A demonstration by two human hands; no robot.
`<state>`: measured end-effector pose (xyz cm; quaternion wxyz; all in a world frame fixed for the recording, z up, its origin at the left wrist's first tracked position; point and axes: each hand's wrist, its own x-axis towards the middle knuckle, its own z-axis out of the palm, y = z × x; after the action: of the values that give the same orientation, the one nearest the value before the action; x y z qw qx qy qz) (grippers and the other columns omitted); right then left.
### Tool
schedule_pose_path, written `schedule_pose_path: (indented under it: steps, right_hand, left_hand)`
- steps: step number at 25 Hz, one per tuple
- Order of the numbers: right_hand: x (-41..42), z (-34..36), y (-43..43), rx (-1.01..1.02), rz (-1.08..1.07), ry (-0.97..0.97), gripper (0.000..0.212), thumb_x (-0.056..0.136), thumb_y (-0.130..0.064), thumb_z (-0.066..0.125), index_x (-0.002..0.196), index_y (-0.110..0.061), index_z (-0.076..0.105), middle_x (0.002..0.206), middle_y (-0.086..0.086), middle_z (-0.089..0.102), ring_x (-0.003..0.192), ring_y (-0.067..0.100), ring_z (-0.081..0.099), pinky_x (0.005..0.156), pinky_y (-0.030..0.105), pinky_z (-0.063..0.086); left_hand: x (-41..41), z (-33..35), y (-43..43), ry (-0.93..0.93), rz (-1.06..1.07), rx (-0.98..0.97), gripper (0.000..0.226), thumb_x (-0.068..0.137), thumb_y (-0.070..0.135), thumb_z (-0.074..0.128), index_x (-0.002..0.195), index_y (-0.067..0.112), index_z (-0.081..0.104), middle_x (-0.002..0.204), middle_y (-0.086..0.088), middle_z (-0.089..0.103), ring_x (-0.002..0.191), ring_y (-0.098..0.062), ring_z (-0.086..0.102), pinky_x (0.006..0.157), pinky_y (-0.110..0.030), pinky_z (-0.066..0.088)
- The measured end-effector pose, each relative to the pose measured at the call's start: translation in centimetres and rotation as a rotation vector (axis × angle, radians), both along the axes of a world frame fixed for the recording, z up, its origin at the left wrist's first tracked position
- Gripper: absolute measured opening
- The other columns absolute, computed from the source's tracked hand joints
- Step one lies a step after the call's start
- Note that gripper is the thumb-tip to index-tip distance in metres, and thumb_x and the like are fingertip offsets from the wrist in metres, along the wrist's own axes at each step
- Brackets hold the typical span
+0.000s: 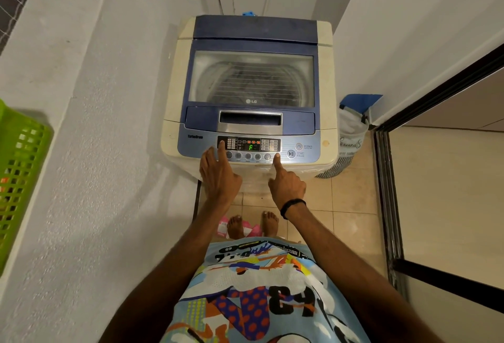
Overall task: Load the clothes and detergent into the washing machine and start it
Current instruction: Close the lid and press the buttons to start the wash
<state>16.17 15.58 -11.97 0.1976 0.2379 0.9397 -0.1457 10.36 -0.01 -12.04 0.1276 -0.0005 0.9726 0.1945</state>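
A cream and blue top-loading washing machine (251, 31) stands against the back wall with its glass lid (251, 78) closed. Dark clothes show dimly in the drum beneath the glass. The control panel (248, 146) at the front is lit, with a green letter on its display. My left hand (218, 170) lies with straight fingers on the panel's left end, fingertips by the left button block. My right hand (285, 181) points with its index finger, the other fingers curled, and its tip touches the panel just right of the round button row. The start/pause button (291, 153) sits further right.
A green plastic basket (19, 168) sits on the white ledge at left. A laundry bag with a blue top (351, 129) stands on the floor right of the machine. A dark-framed sliding door (387, 179) runs along the right. Pink packets (223, 226) lie by my bare feet.
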Motion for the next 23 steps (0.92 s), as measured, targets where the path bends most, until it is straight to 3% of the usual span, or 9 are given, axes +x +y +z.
schedule_pose_path:
  steps: [5, 10, 13, 15, 18, 19, 21, 23]
  right_hand:
    - [-1.0, 0.1, 0.2, -0.051, -0.022, 0.000, 0.070, 0.095, -0.029, 0.056, 0.154, -0.028, 0.018, 0.101, 0.009, 0.069, 0.087, 0.027, 0.064, 0.067, 0.033, 0.042]
    - [0.0, -0.2, 1.2, -0.059, -0.015, 0.027, 0.072, 0.094, -0.033, 0.058, 0.153, -0.037, 0.017, 0.090, 0.009, 0.070, 0.071, 0.025, 0.059, 0.061, 0.031, 0.045]
    - [0.2, -0.5, 0.9, -0.070, -0.031, 0.114, 0.065, 0.096, -0.035, 0.054, 0.153, -0.035, 0.022, 0.088, 0.009, 0.071, 0.075, 0.026, 0.065, 0.060, 0.030, 0.046]
    - [0.1, -0.6, 0.9, -0.087, -0.091, 0.186, 0.055, 0.097, -0.036, 0.052, 0.148, -0.032, 0.036, 0.094, 0.009, 0.073, 0.084, 0.028, 0.068, 0.067, 0.034, 0.051]
    - [-0.7, -0.3, 0.8, -0.191, -0.327, 0.275, 0.035, 0.094, -0.041, 0.055, 0.122, -0.024, 0.066, 0.102, 0.008, 0.075, 0.097, 0.032, 0.068, 0.078, 0.037, 0.053]
    - [-1.0, -0.2, 0.7, -0.252, -0.407, 0.285, 0.031, 0.093, -0.043, 0.055, 0.103, -0.020, 0.074, 0.093, 0.009, 0.075, 0.091, 0.033, 0.069, 0.074, 0.036, 0.053]
    - [-1.7, -0.1, 0.7, -0.408, -0.563, 0.270, 0.045, 0.091, -0.047, 0.057, 0.069, -0.011, 0.071, 0.069, 0.009, 0.071, 0.071, 0.033, 0.067, 0.065, 0.036, 0.053]
    - [-1.9, 0.0, 0.8, -0.641, -0.767, 0.241, 0.048, 0.089, -0.049, 0.061, 0.065, -0.008, 0.071, 0.067, 0.009, 0.073, 0.057, 0.026, 0.065, 0.057, 0.034, 0.055]
  left_hand:
    - [0.5, 0.2, 0.1, -0.021, 0.000, -0.007, 0.092, 0.079, 0.019, 0.077, 0.155, 0.018, 0.025, 0.161, -0.014, 0.028, 0.150, -0.034, 0.024, 0.121, -0.044, 0.022]
    - [0.5, 0.8, 0.0, 0.003, 0.004, 0.008, 0.091, 0.079, 0.017, 0.075, 0.155, 0.017, 0.025, 0.160, -0.014, 0.029, 0.150, -0.033, 0.023, 0.122, -0.043, 0.021]
    - [0.3, 1.1, 0.1, 0.006, 0.003, 0.017, 0.091, 0.080, 0.018, 0.075, 0.155, 0.017, 0.024, 0.161, -0.014, 0.028, 0.150, -0.033, 0.023, 0.122, -0.042, 0.021]
    - [0.3, 1.2, 0.1, -0.005, -0.001, 0.017, 0.091, 0.081, 0.019, 0.075, 0.156, 0.018, 0.023, 0.161, -0.013, 0.027, 0.150, -0.032, 0.022, 0.122, -0.043, 0.021]
    - [0.2, 1.2, 0.0, -0.014, -0.002, 0.014, 0.091, 0.081, 0.021, 0.076, 0.156, 0.018, 0.024, 0.161, -0.013, 0.027, 0.150, -0.032, 0.023, 0.121, -0.043, 0.022]
    - [0.1, 1.3, 0.0, -0.016, -0.001, 0.016, 0.091, 0.081, 0.021, 0.076, 0.155, 0.018, 0.024, 0.161, -0.013, 0.028, 0.149, -0.032, 0.023, 0.121, -0.043, 0.023]
    - [0.0, 1.3, 0.0, -0.011, 0.002, 0.020, 0.091, 0.080, 0.021, 0.077, 0.155, 0.017, 0.026, 0.160, -0.013, 0.030, 0.148, -0.032, 0.025, 0.120, -0.043, 0.024]
    - [-0.1, 1.3, 0.0, -0.009, 0.006, 0.027, 0.091, 0.079, 0.020, 0.077, 0.154, 0.017, 0.027, 0.159, -0.014, 0.031, 0.147, -0.033, 0.027, 0.120, -0.044, 0.026]
